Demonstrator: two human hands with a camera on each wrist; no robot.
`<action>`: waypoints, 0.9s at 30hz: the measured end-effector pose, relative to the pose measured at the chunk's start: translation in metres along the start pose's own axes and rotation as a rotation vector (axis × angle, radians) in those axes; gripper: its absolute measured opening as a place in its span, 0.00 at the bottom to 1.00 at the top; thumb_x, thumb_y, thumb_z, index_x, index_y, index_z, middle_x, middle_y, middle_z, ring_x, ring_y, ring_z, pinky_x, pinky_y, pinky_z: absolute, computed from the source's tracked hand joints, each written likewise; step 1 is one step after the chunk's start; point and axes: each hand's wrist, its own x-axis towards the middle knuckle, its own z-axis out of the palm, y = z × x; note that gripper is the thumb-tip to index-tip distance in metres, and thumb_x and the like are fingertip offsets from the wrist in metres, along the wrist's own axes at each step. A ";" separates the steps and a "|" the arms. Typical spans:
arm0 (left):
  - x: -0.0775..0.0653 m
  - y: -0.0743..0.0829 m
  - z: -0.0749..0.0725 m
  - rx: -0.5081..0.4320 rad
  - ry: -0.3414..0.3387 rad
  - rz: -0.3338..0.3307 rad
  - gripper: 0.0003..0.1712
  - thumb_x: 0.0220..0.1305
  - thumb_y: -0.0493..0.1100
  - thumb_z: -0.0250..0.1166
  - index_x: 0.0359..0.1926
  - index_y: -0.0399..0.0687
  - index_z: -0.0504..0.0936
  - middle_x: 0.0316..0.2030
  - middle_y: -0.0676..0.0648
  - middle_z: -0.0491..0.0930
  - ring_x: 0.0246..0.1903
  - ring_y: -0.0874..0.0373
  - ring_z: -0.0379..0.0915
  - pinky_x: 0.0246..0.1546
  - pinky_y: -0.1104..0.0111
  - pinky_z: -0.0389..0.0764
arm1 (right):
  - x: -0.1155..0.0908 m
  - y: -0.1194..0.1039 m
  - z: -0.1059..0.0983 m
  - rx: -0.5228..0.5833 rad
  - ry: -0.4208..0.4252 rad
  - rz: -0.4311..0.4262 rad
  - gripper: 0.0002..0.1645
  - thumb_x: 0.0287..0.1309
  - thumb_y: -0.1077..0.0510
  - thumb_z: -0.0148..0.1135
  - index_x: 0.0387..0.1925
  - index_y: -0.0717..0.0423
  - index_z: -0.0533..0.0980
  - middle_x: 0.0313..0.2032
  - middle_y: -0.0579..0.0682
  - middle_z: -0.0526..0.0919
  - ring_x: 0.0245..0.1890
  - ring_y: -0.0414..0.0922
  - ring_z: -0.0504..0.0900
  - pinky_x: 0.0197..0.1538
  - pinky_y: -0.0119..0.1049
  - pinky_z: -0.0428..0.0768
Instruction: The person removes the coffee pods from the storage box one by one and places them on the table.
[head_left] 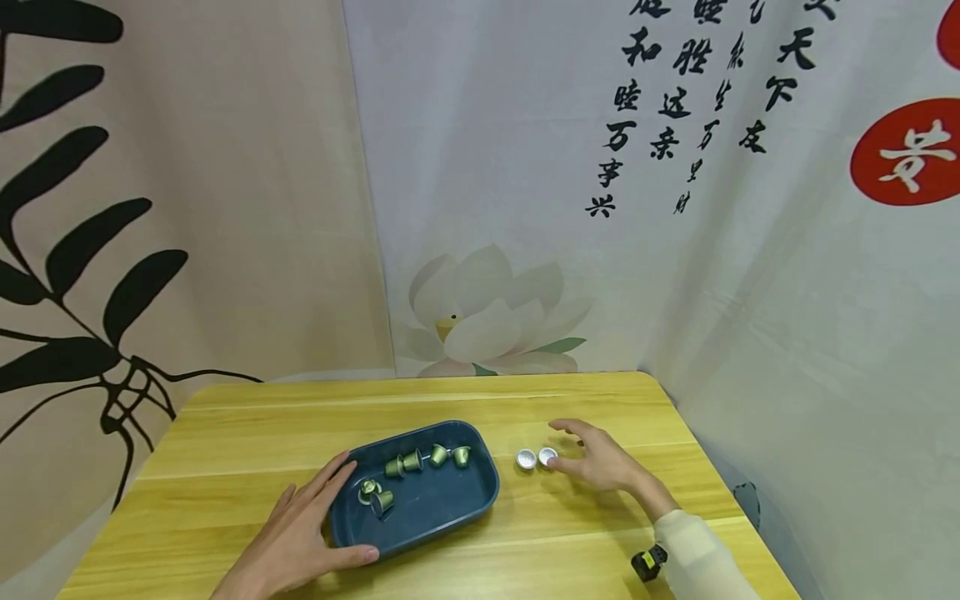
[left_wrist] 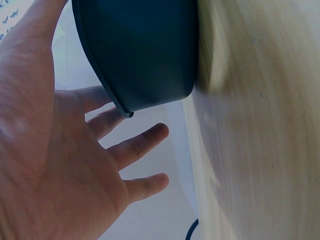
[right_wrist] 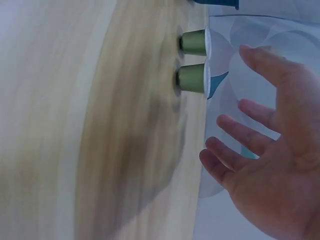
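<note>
A dark blue tray (head_left: 438, 510) holds several green coffee capsules (head_left: 412, 460) on its floor. At the tray's left end is my left hand (head_left: 296, 529), fingers along the rim and thumb by the front edge. The left wrist view shows its fingers (left_wrist: 140, 145) spread beside the tray's corner (left_wrist: 145, 65). My right hand (head_left: 600, 458) hovers with parted fingers at two more coffee capsules on the table, the left one (head_left: 526, 459) and the right one (head_left: 548, 456). Both stand with their silvery lids up. From the right wrist, green sides (right_wrist: 192, 78) show, and nothing lies in the palm.
The wooden table (head_left: 300, 417) ends at a hanging cloth (head_left: 487, 208) behind it, printed with a lotus and black writing. A second cloth with dark leaves (head_left: 82, 250) hangs at the left. A small black device (head_left: 648, 562) sits at the right sleeve.
</note>
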 end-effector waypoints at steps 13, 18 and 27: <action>0.000 -0.001 -0.001 -0.016 -0.006 -0.002 0.78 0.51 0.84 0.79 0.91 0.50 0.60 0.91 0.38 0.54 0.76 0.27 0.76 0.74 0.11 0.55 | 0.006 -0.041 -0.001 -0.033 -0.001 -0.097 0.42 0.77 0.42 0.74 0.84 0.48 0.71 0.83 0.56 0.74 0.83 0.64 0.73 0.81 0.71 0.74; 0.000 -0.001 0.000 -0.005 -0.004 -0.004 0.78 0.51 0.84 0.79 0.91 0.49 0.60 0.91 0.38 0.54 0.76 0.27 0.76 0.74 0.11 0.54 | 0.012 -0.058 0.000 -0.045 -0.012 -0.139 0.43 0.75 0.39 0.74 0.83 0.47 0.71 0.82 0.55 0.75 0.83 0.62 0.73 0.82 0.70 0.74; 0.001 -0.001 0.000 0.008 0.000 -0.003 0.79 0.50 0.85 0.79 0.91 0.49 0.60 0.91 0.38 0.54 0.76 0.26 0.75 0.74 0.11 0.55 | 0.025 -0.079 0.007 -0.045 -0.068 -0.199 0.45 0.76 0.40 0.73 0.85 0.47 0.69 0.83 0.53 0.73 0.84 0.59 0.73 0.82 0.65 0.77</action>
